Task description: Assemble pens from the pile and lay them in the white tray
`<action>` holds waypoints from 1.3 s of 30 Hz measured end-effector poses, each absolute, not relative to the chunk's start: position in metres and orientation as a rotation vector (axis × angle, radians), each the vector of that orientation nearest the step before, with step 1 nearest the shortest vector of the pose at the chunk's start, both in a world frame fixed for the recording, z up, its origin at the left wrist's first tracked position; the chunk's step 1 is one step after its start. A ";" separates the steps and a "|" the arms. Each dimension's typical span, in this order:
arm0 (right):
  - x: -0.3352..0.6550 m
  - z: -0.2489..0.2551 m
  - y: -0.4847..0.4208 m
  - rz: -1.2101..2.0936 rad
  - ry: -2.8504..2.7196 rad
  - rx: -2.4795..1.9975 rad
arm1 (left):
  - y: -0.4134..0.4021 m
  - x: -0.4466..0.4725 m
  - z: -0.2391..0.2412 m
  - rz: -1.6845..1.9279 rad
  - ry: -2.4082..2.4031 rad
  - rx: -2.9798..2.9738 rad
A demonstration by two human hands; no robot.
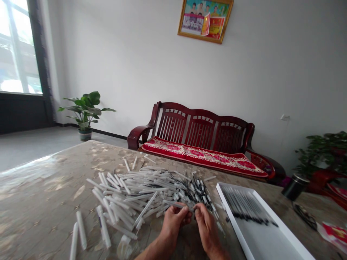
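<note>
A pen [181, 206] is pinched between the left hand [173, 221] and right hand [205, 224], both grips closed on it, beside the pen pile [146, 191] on the table [40, 187], left of the white tray [260, 234]; fitting appears underway, needing straight alignment.

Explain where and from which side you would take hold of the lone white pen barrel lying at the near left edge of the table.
Probably the middle of the white pen barrel, pinched across its width from above. It lies flat on the table, a slim tube apart from the main pile, with bare surface on both sides for fingertips. Both the left hand and right hand are busy.
</note>
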State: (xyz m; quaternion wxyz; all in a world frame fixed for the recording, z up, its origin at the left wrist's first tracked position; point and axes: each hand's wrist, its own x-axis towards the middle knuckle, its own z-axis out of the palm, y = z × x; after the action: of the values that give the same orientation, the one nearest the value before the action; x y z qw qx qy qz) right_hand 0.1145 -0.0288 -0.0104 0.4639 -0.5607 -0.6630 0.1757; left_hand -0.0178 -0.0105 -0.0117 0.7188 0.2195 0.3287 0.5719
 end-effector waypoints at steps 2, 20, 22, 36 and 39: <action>0.114 -0.012 -0.028 0.422 -1.611 -1.365 | -0.011 -0.018 -0.011 1.268 0.722 0.496; 0.122 -0.033 -0.022 0.565 -1.580 -1.405 | -0.010 -0.015 -0.020 1.268 0.726 0.686; 0.123 -0.031 -0.024 0.600 -1.579 -1.411 | -0.011 -0.014 -0.019 1.278 0.738 0.690; 0.125 -0.034 -0.026 0.744 -1.254 -1.431 | -0.017 -0.019 -0.018 1.188 0.686 0.842; 0.130 -0.023 -0.029 0.814 -1.222 -1.422 | -0.016 -0.028 -0.015 0.954 0.716 0.766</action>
State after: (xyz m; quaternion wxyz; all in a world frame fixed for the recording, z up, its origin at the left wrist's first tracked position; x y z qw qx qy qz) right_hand 0.1299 -0.0294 -0.0230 0.5216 -0.5935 -0.5100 0.3400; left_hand -0.0277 -0.0157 -0.0150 0.7590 0.3519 0.3288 0.4381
